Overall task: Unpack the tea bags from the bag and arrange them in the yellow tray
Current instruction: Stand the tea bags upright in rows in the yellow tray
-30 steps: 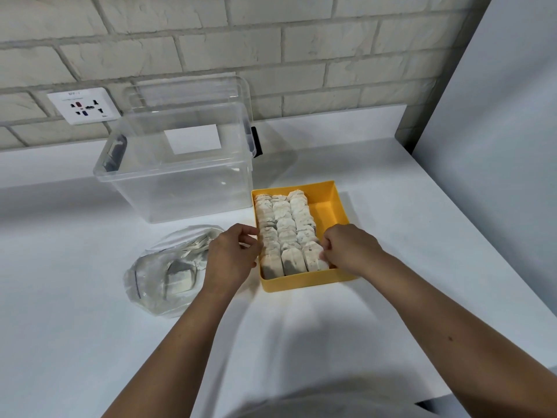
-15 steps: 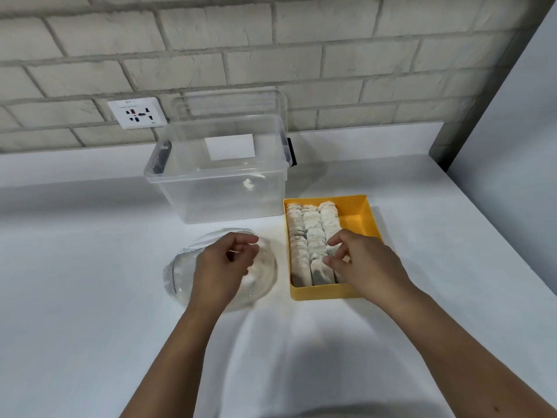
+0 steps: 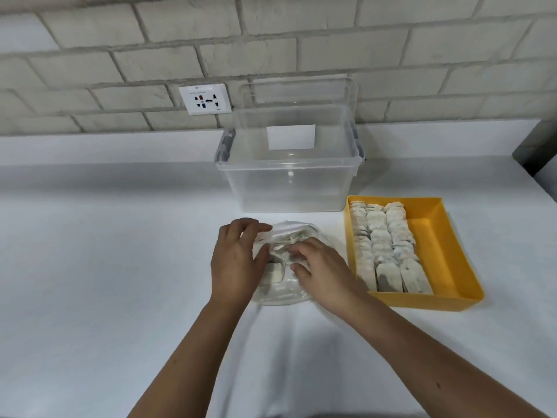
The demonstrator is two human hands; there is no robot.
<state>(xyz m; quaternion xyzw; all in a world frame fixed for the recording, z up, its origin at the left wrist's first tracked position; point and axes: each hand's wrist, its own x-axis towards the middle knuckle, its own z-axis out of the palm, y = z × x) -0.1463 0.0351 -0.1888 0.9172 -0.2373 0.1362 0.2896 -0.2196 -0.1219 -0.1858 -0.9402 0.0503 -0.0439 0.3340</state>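
The white surface (image 3: 105, 282) carries a clear storage box (image 3: 289, 173) at 12 o'clock. The yellow tray (image 3: 440, 251) at 3 o'clock runs its long axis 12-to-6, with tea bags (image 3: 382, 248) in three rows along it. The clear bag (image 3: 280, 267) lies centred, mouth toward 12. The left hand (image 3: 235, 260) pinches its rim; the right hand (image 3: 322, 273) reaches in, fingers curled, grip unclear.

1. A clear plastic bag (image 3: 281, 267) lies on the white table (image 3: 105, 267), with tea bags inside
2. The left hand (image 3: 236, 260) pinches the bag's upper edge
3. The right hand (image 3: 322, 274) reaches into the bag's opening, fingers spread among the tea bags
4. The yellow tray (image 3: 437, 242), just right of the bag, holds three rows of tea bags (image 3: 382, 242) along its left side
5. A clear storage bin (image 3: 289, 164) stands behind, below a wall socket (image 3: 205, 98)
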